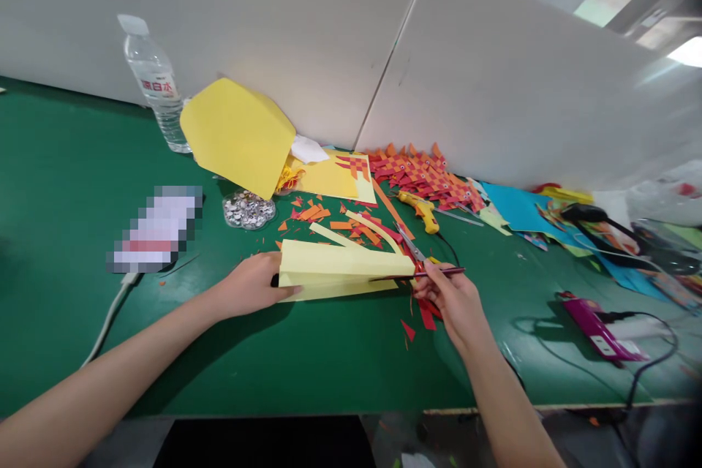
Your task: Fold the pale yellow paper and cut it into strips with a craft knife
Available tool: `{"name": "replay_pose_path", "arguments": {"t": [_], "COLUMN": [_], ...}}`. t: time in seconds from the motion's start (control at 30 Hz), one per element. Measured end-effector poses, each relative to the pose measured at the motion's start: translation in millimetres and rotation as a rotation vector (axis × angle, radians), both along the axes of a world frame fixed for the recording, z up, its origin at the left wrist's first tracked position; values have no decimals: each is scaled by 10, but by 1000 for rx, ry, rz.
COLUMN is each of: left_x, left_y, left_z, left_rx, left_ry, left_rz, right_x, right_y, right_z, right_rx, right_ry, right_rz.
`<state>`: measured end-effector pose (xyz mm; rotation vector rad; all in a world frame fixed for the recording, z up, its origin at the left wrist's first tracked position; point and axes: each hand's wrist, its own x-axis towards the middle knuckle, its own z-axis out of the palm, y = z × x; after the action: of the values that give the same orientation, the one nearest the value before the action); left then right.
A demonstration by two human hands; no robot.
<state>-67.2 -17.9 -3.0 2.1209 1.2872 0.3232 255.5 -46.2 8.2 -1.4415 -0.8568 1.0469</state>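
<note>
My left hand (254,284) grips the left end of a pale yellow paper sheet (334,261), thumb in front and the other fingers behind. The sheet is bent lengthwise, with its front part angled toward me. My right hand (448,298) is closed at the sheet's right end around a slim dark-red stick-like tool (454,271), perhaps a pen. Its thin tip lies along the paper. Scissors (412,246) with grey blades show just behind my right fingers; whether the fingers touch them is hidden. Pale yellow strips (337,235) lie behind the sheet.
Orange and red paper scraps (312,213) litter the green table (246,365). Behind stand a water bottle (156,84), yellow card (238,135), googly eyes (249,210), woven paper fish (422,175) and a yellow glue gun (420,210). A phone (159,227) lies left, a purple power strip (597,329) right.
</note>
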Motion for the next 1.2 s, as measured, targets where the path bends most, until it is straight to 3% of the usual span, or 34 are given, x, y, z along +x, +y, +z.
{"name": "replay_pose_path", "arguments": {"t": [0.57,0.77,0.87,0.93,1.1,1.2], "left_x": [-15,-20,-19,-18,-16,-19], "left_y": [6,4,3,4,10,13], "left_z": [-20,-26,-28,-27,-25,-29], "left_rx": [-5,-7,-9,-10,-1,13], "left_ry": [-32,-24,-25,-28,-21,-43], "left_rz": [-5,-3,-5,-8,-8,-28], "right_x": [442,495,300,52,-655,-881], "right_y": [40,-102,-214,-282,-347,-311], "right_z": [63,236,301,288,87,-22], "right_rx": [12,172,235,195,121,118], "right_ry": [-34,54,104,107,84,38], "right_rz": [-77,-183,-150,-80,121,183]}}
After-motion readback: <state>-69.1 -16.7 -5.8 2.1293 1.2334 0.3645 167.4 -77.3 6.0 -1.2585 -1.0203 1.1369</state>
